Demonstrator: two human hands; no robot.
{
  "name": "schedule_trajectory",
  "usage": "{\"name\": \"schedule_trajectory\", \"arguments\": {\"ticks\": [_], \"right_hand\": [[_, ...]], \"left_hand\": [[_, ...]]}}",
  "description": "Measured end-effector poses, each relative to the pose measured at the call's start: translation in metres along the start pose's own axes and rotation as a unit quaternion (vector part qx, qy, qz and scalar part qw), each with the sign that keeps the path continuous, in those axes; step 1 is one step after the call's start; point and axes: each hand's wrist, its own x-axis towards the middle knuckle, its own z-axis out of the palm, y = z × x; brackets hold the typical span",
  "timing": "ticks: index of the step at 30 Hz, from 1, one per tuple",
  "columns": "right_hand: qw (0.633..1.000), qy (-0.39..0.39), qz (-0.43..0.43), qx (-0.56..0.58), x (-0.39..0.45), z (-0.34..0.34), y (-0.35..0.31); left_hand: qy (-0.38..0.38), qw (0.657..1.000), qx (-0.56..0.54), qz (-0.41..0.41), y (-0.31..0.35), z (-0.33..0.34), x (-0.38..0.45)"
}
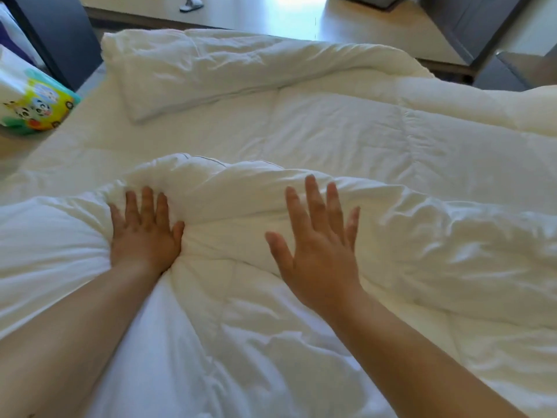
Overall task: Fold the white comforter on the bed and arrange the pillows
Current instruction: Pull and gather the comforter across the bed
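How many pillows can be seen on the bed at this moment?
1. A white pillow lies flat at the far left of the bed, on the white comforter. Others may be hidden beneath the comforter's bunched folds or lie out of view.

Free room and obstacles, head view.
- Comforter (pixel 331 140): flat open stretch at centre, passable.
- Raised fold (pixel 229 176): ridge across the near centre, just beyond both hands.
- Rolled bulk (pixel 241 61): barrier at 12 o'clock.
- Bunched mass (pixel 482 236): at 3 o'clock.
- Colourful pack (pixel 33 104): at 10 o'clock, off the bed edge.
- Slipper (pixel 191 3): on the floor, far 12 o'clock.
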Motion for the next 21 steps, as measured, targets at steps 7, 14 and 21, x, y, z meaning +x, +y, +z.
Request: {"name": "schedule_trajectory", "arguments": {"ticks": [7,14,21], "right_hand": [[0.959,-0.263,0.081,-0.071,0.072,0.103,0.043],[0.967,-0.233,0.070,-0.081,0.056,0.052,-0.025],[0.968,-0.220,0.100,-0.073,-0.058,0.105,-0.100]], "left_hand": [[0.012,0.999,-0.032,-0.003,0.003,0.005,0.004],[-0.018,0.999,-0.041,0.019,0.004,0.000,0.005],[-0.093,0.993,-0.066,0.037,-0.008,-0.030,0.019]]}}
